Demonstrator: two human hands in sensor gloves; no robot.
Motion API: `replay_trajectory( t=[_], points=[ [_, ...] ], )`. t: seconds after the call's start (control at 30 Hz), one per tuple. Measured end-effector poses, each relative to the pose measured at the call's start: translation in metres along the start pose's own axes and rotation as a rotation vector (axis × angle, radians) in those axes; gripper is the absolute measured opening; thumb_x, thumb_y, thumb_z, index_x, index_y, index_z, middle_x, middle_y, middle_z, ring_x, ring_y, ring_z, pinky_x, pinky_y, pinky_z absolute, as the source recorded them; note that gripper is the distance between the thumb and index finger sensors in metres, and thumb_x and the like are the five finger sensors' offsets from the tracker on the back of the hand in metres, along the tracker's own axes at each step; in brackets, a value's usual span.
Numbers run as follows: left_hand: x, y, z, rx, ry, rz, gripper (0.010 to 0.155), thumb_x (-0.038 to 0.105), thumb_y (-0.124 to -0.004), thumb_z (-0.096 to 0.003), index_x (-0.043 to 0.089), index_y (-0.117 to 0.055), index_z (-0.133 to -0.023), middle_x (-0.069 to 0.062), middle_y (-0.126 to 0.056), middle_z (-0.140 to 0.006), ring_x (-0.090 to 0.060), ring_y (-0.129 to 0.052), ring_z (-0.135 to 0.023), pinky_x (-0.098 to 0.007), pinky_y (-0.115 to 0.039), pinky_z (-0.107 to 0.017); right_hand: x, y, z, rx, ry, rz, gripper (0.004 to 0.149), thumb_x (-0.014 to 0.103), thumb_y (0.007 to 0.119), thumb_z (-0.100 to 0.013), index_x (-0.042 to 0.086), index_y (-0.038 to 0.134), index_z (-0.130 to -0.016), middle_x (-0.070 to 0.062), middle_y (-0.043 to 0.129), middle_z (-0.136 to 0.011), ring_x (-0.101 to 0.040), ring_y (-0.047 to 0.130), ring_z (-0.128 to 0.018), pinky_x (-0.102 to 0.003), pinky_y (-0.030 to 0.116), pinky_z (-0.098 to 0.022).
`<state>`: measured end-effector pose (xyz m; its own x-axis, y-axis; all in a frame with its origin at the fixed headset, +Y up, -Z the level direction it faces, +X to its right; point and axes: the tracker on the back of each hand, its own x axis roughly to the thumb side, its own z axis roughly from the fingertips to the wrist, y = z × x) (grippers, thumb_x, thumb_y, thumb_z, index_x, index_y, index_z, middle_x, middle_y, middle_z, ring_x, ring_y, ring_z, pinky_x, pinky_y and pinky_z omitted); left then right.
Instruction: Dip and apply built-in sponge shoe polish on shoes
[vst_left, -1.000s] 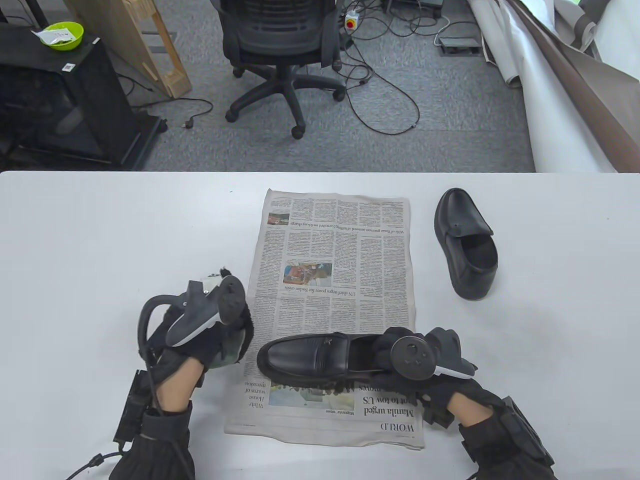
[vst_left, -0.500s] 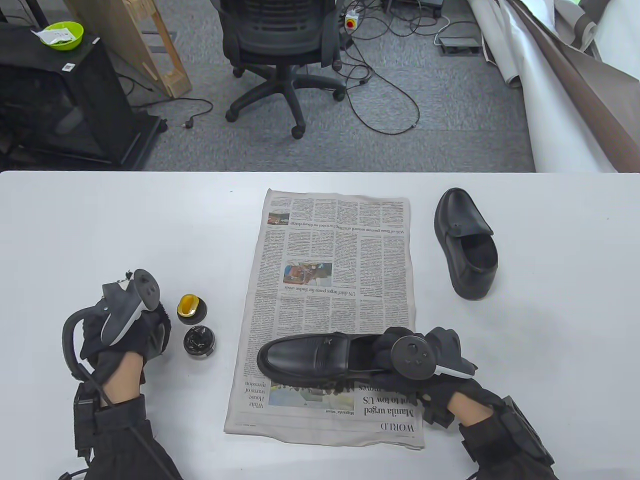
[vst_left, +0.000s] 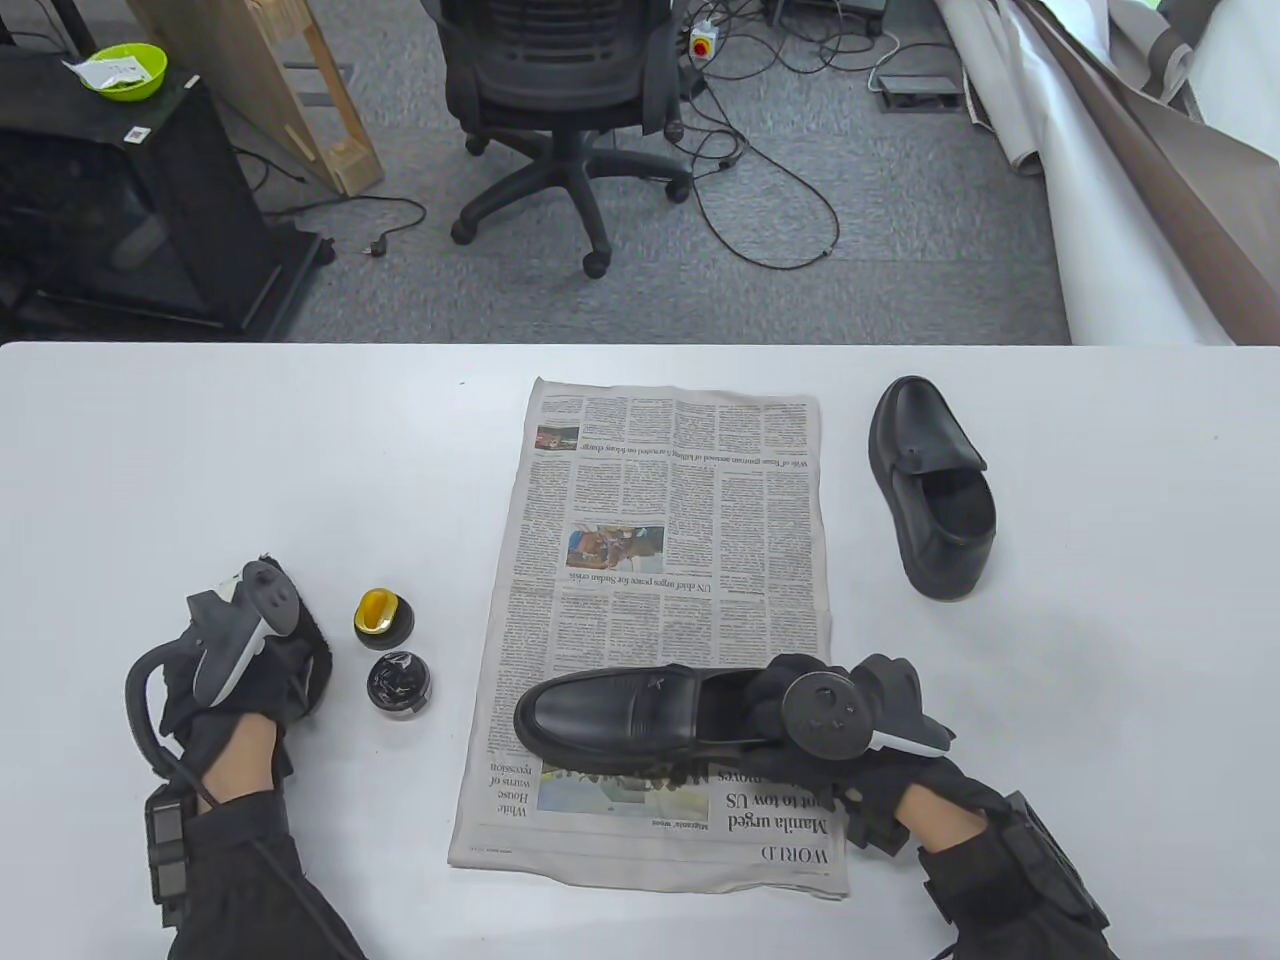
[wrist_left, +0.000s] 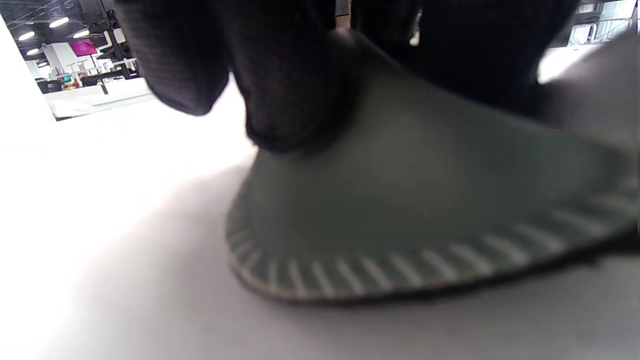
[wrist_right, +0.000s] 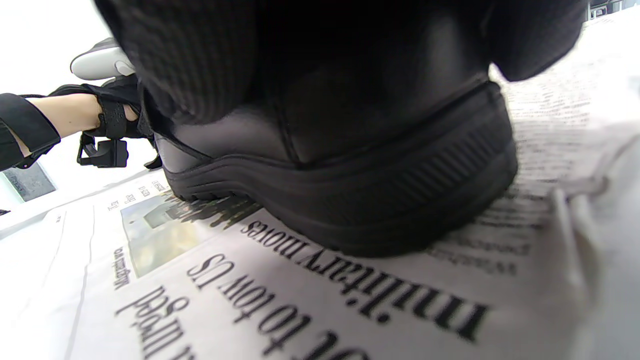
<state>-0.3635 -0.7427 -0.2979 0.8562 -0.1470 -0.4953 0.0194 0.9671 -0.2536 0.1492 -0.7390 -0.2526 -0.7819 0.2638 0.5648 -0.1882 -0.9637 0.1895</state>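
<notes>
i see my right hand (vst_left: 800, 715) at the lower right of the table view, gripping the heel of the shoe (vst_left: 620, 715), which lies on its sole across the lower part of the newspaper (vst_left: 665, 520) with its toe pointing to the frame's left. in the right wrist view the fingers (wrist_right: 190, 65) wrap over the heel from the top edge, and the sole sits on the printed page. my left hand (vst_left: 245, 665) is at the lower left, resting on a grey pad (wrist_left: 415, 210) with a stitched edge that lies flat on the table (vst_left: 200, 450); the left wrist view shows the fingertips (wrist_left: 295, 100) pressing onto it, though i cannot tell whether they grip it or only rest there. just right of that hand stand the polish jar (vst_left: 399, 684), open and showing black inside, and above it in the frame the lid (vst_left: 379, 615) with its yellow sponge. a second shoe (vst_left: 932, 487) sits at the upper right of the table, off the paper, well apart from both hands.
</notes>
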Motion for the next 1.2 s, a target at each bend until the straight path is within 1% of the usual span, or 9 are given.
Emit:
replay_trajectory(
  t=[0.13, 0.2, 0.23, 0.3, 0.43, 0.63, 0.9, 1.03, 1.2],
  points=[
    [-0.004, 0.018, 0.011, 0.040, 0.004, 0.074, 0.068, 0.045, -0.090, -0.0415, 0.033, -0.062, -0.102, -0.008, -0.063, -0.111, -0.010, -0.098, -0.054, -0.045, -0.079, -0.063, 0.000, 0.000, 0.000, 0.000, 0.001, 0.001, 0.039, 0.055, 0.083, -0.032, 0.031, 0.090, -0.062, 0.004, 0.075, -0.089, -0.045, 0.074, -0.093, -0.057, 0.070, -0.065],
    [-0.004, 0.028, 0.017, 0.099, 0.016, 0.064, 0.064, 0.043, -0.089, -0.0426, 0.031, -0.065, -0.101, -0.009, -0.065, -0.109, -0.011, -0.099, -0.054, -0.045, -0.080, -0.062, 0.000, 0.000, 0.000, -0.001, 0.002, 0.001, 0.039, 0.055, 0.083, -0.032, 0.031, 0.090, -0.062, 0.004, 0.075, -0.089, -0.045, 0.074, -0.093, -0.057, 0.070, -0.065],
    [-0.003, 0.031, 0.020, 0.126, 0.023, 0.068, 0.060, 0.042, -0.088, -0.0434, 0.030, -0.069, -0.098, -0.008, -0.070, -0.106, -0.011, -0.099, -0.053, -0.045, -0.080, -0.061, 0.000, 0.000, 0.000, -0.001, 0.002, 0.002, 0.039, 0.055, 0.083, -0.032, 0.031, 0.090, -0.062, 0.004, 0.076, -0.089, -0.045, 0.074, -0.093, -0.057, 0.070, -0.065],
    [0.006, 0.037, 0.025, 0.155, -0.077, 0.118, 0.053, 0.045, -0.086, -0.0432, 0.030, -0.077, -0.093, -0.004, -0.085, -0.095, -0.010, -0.102, -0.049, -0.044, -0.083, -0.059, 0.000, 0.000, 0.000, -0.001, 0.003, 0.003, 0.039, 0.055, 0.083, -0.032, 0.031, 0.090, -0.062, 0.004, 0.075, -0.089, -0.045, 0.074, -0.093, -0.057, 0.070, -0.065],
    [0.027, 0.038, 0.027, 0.104, -0.193, 0.205, 0.061, 0.054, -0.085, -0.0391, 0.029, -0.076, -0.094, -0.003, -0.090, -0.089, -0.008, -0.103, -0.045, -0.042, -0.085, -0.056, 0.000, 0.000, 0.000, -0.001, 0.004, 0.002, 0.039, 0.055, 0.083, -0.032, 0.031, 0.090, -0.062, 0.004, 0.075, -0.089, -0.045, 0.074, -0.093, -0.057, 0.070, -0.065],
    [0.054, 0.035, 0.023, 0.098, -0.249, 0.144, 0.067, 0.058, -0.087, -0.0349, 0.028, -0.077, -0.094, -0.002, -0.095, -0.084, -0.006, -0.104, -0.039, -0.040, -0.088, -0.053, 0.000, 0.000, 0.000, 0.000, 0.001, -0.001, 0.039, 0.055, 0.083, -0.032, 0.031, 0.091, -0.062, 0.004, 0.075, -0.089, -0.045, 0.074, -0.093, -0.057, 0.070, -0.065],
    [0.074, 0.027, 0.017, 0.094, -0.207, 0.071, 0.061, 0.056, -0.093, -0.0342, 0.025, -0.085, -0.087, -0.002, -0.101, -0.074, -0.006, -0.105, -0.032, -0.040, -0.091, -0.048, 0.000, 0.000, 0.000, 0.001, -0.005, -0.007, 0.039, 0.055, 0.083, -0.032, 0.031, 0.091, -0.062, 0.004, 0.075, -0.089, -0.045, 0.073, -0.093, -0.057, 0.070, -0.065],
    [0.076, 0.024, 0.017, 0.098, -0.197, 0.061, 0.055, 0.051, -0.094, -0.0359, 0.025, -0.088, -0.084, -0.001, -0.104, -0.070, -0.005, -0.106, -0.028, -0.039, -0.092, -0.046, 0.000, 0.000, -0.001, 0.003, -0.007, -0.007, 0.039, 0.055, 0.083, -0.033, 0.031, 0.091, -0.062, 0.004, 0.075, -0.089, -0.045, 0.073, -0.093, -0.057, 0.070, -0.065],
    [0.072, 0.028, 0.024, 0.153, -0.210, 0.011, 0.049, 0.050, -0.094, -0.0388, 0.026, -0.090, -0.081, -0.001, -0.104, -0.067, -0.004, -0.106, -0.028, -0.039, -0.092, -0.046, 0.000, 0.000, -0.001, 0.003, -0.006, -0.004, 0.039, 0.055, 0.083, -0.033, 0.031, 0.090, -0.062, 0.003, 0.075, -0.089, -0.045, 0.073, -0.093, -0.057, 0.070, -0.065]
  ],
)
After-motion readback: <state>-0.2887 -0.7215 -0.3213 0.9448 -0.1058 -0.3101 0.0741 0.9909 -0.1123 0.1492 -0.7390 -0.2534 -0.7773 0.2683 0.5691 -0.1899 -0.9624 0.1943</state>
